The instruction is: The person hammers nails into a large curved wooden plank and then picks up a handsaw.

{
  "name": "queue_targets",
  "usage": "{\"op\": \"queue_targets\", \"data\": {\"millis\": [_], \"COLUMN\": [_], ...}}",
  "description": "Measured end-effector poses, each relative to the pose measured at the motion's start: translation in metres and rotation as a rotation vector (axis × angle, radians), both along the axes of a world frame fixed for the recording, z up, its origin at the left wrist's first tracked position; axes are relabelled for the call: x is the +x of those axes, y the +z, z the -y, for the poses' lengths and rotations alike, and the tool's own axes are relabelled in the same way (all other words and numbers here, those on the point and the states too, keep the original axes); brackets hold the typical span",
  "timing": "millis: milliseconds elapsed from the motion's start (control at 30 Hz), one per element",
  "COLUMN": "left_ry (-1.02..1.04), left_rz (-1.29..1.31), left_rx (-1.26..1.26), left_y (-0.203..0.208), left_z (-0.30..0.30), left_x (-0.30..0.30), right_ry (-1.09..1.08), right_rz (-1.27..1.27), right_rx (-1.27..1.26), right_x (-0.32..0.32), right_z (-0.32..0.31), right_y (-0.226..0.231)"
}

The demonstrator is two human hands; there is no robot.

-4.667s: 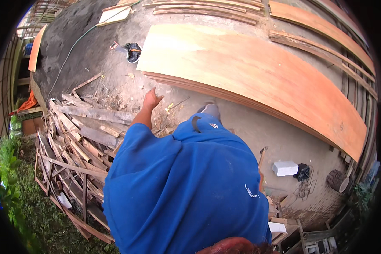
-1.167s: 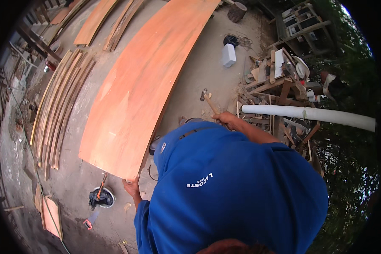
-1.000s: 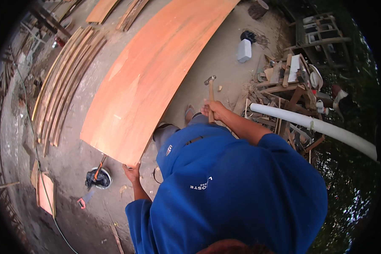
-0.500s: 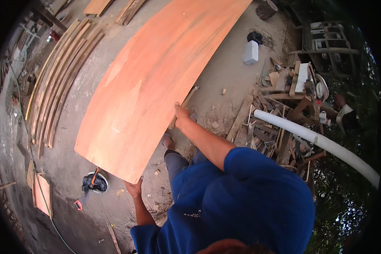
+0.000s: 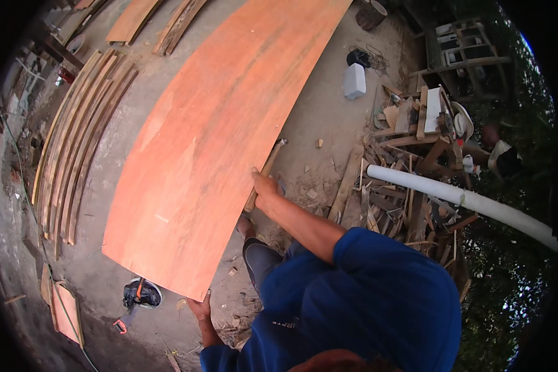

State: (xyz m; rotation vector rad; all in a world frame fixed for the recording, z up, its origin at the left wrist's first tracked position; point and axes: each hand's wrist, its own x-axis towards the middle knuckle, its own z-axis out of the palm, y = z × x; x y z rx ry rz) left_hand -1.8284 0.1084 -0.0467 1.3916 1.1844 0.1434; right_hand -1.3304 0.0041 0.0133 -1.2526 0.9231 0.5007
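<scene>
A large reddish plywood sheet [image 5: 192, 149] stretches from near my body to the far top of the view. My left hand [image 5: 199, 307] grips its near corner, with the fingers hidden beneath. Farther along the right edge, my right hand [image 5: 266, 188] is closed on the sheet, thumb on top. Under that edge, beside my right hand, a wooden stick [image 5: 270, 162] shows partly; whether the hand touches it I cannot tell. My feet are partly covered by the sheet.
Long wooden strips [image 5: 84, 149] lie at left. Near the sheet's near end stands a bucket [image 5: 144, 294] with black plastic, beside a handsaw [image 5: 121, 323]. To the right are scrap wood [image 5: 397, 198], a white pipe [image 5: 462, 197], a white block [image 5: 354, 82] and a log stump [image 5: 370, 15].
The sheet and both hands sit slightly lower in the view, with the near corner closer to me. The surroundings have shifted a little too. Both hands keep their grip.
</scene>
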Motion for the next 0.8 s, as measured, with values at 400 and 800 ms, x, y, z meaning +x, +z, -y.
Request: {"op": "queue_targets", "data": {"millis": [400, 800], "left_ry": [0.033, 0.305], "left_rz": [0.032, 0.143], "left_rx": [0.171, 0.249], "left_y": [0.012, -0.022], "left_z": [0.006, 0.035], "left_x": [0.017, 0.023], "right_ry": [0.073, 0.349], "right_rz": [-0.082, -0.126], "right_rx": [0.044, -0.004], "right_x": [0.002, 0.011], "right_z": [0.007, 0.012], "right_y": [-0.012, -0.004]}}
